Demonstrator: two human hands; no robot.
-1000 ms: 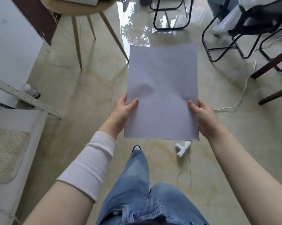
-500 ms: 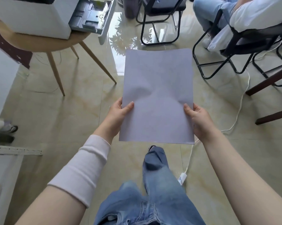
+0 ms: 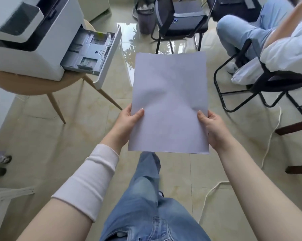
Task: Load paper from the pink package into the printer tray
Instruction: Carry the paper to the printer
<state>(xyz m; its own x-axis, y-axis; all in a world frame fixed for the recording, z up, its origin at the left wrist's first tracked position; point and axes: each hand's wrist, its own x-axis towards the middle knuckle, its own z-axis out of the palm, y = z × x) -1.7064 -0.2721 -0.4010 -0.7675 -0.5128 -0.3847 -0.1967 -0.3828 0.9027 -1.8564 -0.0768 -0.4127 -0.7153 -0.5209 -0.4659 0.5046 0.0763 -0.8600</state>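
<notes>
I hold the paper [image 3: 169,103] flat by its near side edges, left hand [image 3: 127,122] and right hand [image 3: 214,129] pinching it, likely keeping sheets squared for the open tray [image 3: 89,51] jutting from the printer [image 3: 30,37] ahead-left.

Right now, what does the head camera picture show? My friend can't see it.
Two hands, the left hand and right hand, hold a stack of white paper by its sides above the floor. To the left, a printer sits on a round table with its tray pulled open.
</notes>
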